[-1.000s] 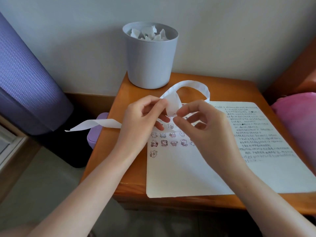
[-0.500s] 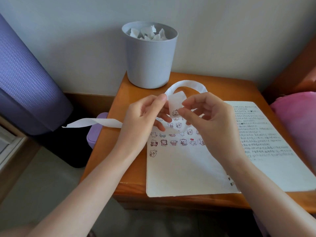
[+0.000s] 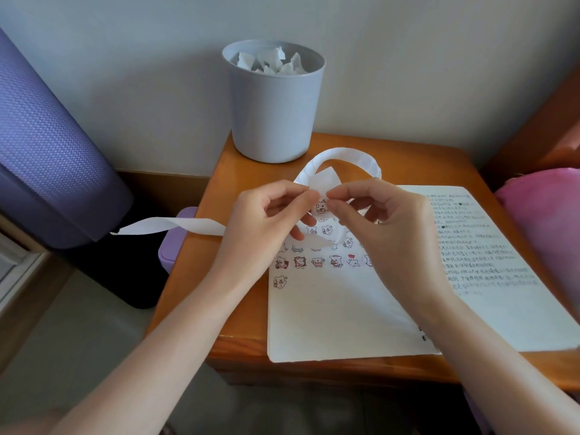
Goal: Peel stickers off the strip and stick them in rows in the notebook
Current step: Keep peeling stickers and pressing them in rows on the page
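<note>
An open notebook [image 3: 339, 315] lies on the wooden table, its left page carrying rows of small cartoon stickers [image 3: 317, 262], its right page full of handwriting. A long white sticker strip [image 3: 345, 155] loops above the page and trails off to the left. My left hand [image 3: 266, 221] pinches the strip between thumb and forefinger. My right hand [image 3: 386, 224] pinches the strip's upper edge right beside it, just above a bear sticker [image 3: 320, 207] on the strip. Both hands hover over the top of the left page.
A grey cup [image 3: 273, 102] filled with crumpled white backing scraps stands at the table's back edge. A purple box [image 3: 172, 243] sits beside the table on the left, below a large purple rolled mat [image 3: 47, 146]. Pink fabric [image 3: 543, 233] lies at the right.
My hands have risen slightly and moved closer together on the strip. A bear sticker on the strip has come into view between my fingers. The notebook's sticker rows are more exposed.
</note>
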Demonstrator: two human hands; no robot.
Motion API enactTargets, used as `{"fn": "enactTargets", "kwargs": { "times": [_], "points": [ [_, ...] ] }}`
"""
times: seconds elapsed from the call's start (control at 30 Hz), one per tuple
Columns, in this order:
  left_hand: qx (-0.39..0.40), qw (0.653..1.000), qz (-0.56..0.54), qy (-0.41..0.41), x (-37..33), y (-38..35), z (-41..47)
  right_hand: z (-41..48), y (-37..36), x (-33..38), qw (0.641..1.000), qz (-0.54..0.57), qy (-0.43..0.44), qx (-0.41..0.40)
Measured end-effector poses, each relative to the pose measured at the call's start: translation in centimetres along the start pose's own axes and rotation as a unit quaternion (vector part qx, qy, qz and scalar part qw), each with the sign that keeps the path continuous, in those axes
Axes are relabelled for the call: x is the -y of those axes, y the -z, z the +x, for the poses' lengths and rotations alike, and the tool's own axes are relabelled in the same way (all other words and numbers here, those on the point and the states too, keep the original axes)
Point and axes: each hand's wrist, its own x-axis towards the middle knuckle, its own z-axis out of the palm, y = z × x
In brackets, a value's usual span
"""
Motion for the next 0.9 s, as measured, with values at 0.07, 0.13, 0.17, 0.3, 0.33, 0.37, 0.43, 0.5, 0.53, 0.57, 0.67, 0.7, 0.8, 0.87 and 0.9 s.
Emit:
{"fn": "enactTargets", "kwargs": {
  "times": [0.07, 0.13, 0.17, 0.3, 0.33, 0.37, 0.43, 0.5, 0.53, 0.57, 0.67, 0.7, 0.8, 0.87, 0.9],
  "points": [
    [0.000, 1.000, 0.006, -0.005, 0.00, 0.06, 0.00, -0.05, 0.00, 0.03, 1.000, -0.001, 0.002, 0.002],
    [0.001, 1.000, 0.009, -0.010, -0.08, 0.04, -0.02, -0.06, 0.02, 0.06, 1.000, 0.000, 0.001, 0.001],
    [0.001, 1.000, 0.009, -0.011, -0.11, 0.01, -0.03, -0.03, 0.03, 0.07, 1.000, -0.002, 0.001, 0.001],
    [0.000, 1.000, 0.007, -0.009, -0.23, -0.02, -0.09, -0.03, 0.04, 0.09, 1.000, -0.021, 0.003, 0.008],
    [0.000, 1.000, 0.010, -0.009, -0.21, -0.01, -0.11, -0.04, 0.06, 0.09, 1.000, -0.025, 0.002, 0.011],
    [0.001, 1.000, 0.014, -0.010, -0.20, 0.00, -0.11, -0.04, 0.09, 0.09, 1.000, -0.027, 0.000, 0.015],
    [0.001, 1.000, 0.017, -0.009, -0.13, -0.02, -0.10, -0.02, 0.21, 0.08, 0.999, -0.026, -0.011, 0.023],
    [0.001, 1.000, 0.015, -0.006, -0.07, -0.05, -0.07, 0.04, 0.33, 0.08, 0.999, -0.026, -0.022, 0.034],
    [0.002, 1.000, 0.015, -0.003, -0.04, -0.06, -0.05, 0.04, 0.37, 0.09, 0.999, -0.031, -0.023, 0.037],
    [0.002, 1.000, 0.015, 0.000, 0.00, -0.08, -0.05, 0.04, 0.40, 0.08, 0.998, -0.039, -0.022, 0.038],
    [0.005, 1.000, 0.006, 0.011, 0.08, -0.05, -0.02, -0.08, 0.36, -0.04, 0.995, -0.089, -0.003, 0.036],
    [0.005, 1.000, 0.001, 0.015, 0.10, -0.04, 0.03, -0.14, 0.33, -0.09, 0.993, -0.113, 0.011, 0.034],
    [0.003, 1.000, -0.009, 0.023, 0.27, 0.03, 0.16, -0.27, 0.36, -0.12, 0.985, -0.160, 0.056, 0.022],
    [0.001, 1.000, -0.017, 0.025, 0.46, 0.09, 0.25, -0.43, 0.47, 0.13, 0.981, -0.176, 0.086, 0.019],
    [0.001, 0.999, -0.019, 0.026, 0.53, 0.11, 0.27, -0.57, 0.56, 0.42, 0.980, -0.174, 0.095, 0.024]
  ]
}}
